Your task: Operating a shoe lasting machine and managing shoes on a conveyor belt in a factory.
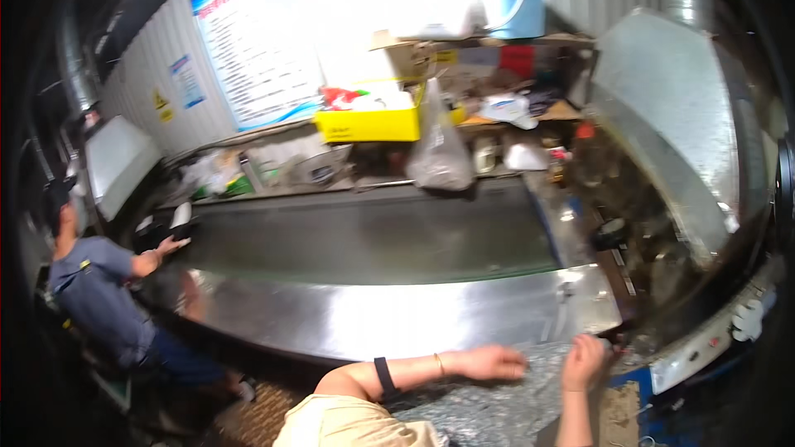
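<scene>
My left hand (495, 362) reaches rightward with its fingers loosely stretched, and nothing shows in it. It hovers over or rests on a crinkled, shiny silvery mass (530, 401), perhaps clear plastic or small metal pieces; I cannot tell which. To its right, my right hand (585, 359) is raised with its fingers curled closed at the corner of the metal worktop. Whatever those fingers hold is hidden. The steel worktop (431, 314) stretches along the front, just beyond both hands.
Behind the worktop lies a long dark trough (364, 236). Shelves above carry a yellow box (373, 125), a hanging plastic bag (441, 145) and a light-blue bucket (513, 8). Another person (103, 290) stands at the far left. A sheet-metal hood (675, 108) rises at right.
</scene>
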Demonstrator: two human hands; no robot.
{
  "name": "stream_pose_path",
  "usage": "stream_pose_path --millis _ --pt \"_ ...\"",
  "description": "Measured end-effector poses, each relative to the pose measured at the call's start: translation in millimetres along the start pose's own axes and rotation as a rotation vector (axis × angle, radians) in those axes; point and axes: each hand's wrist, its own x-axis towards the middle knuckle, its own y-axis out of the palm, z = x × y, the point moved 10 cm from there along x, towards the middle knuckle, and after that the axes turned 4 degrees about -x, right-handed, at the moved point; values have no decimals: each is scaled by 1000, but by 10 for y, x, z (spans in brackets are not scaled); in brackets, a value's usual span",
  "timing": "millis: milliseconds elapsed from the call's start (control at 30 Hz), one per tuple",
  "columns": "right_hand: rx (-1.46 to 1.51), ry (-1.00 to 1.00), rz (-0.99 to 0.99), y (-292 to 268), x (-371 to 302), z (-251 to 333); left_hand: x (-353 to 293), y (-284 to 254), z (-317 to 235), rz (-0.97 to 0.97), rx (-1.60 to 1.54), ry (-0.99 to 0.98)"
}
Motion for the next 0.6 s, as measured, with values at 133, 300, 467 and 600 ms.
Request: stream_pose_path --millis 133,300,467,600 --pt "113 -64 88 100 66 394 -1468 -1278 794 -739 524 -294" --pt "109 -136 133 -16 51 354 -2728 -1641 1596 -1018 637 -712" --pt "1 -90 357 116 -132 333 -2836 -1576 1920 -1071 650 -862" --pt "-29 -95 386 197 -233 395 -1949 -1449 2061 -880 698 -713"
